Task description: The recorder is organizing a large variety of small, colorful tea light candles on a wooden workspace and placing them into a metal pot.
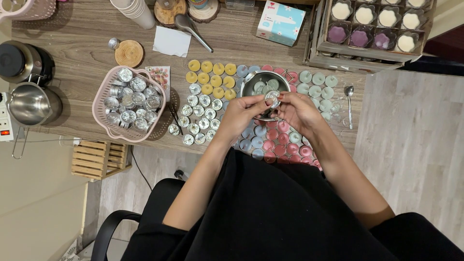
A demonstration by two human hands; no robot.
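We hold a small metal cup (273, 98) pinched between both sets of fingertips, left hand (243, 113) and right hand (298, 110) closed on it, directly over the steel bowl (265, 83) mid-desk; both hands are equally near.

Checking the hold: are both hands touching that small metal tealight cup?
Touching. The head view shows fingertips of the left hand and right hand pinching the small metal cup from both sides.
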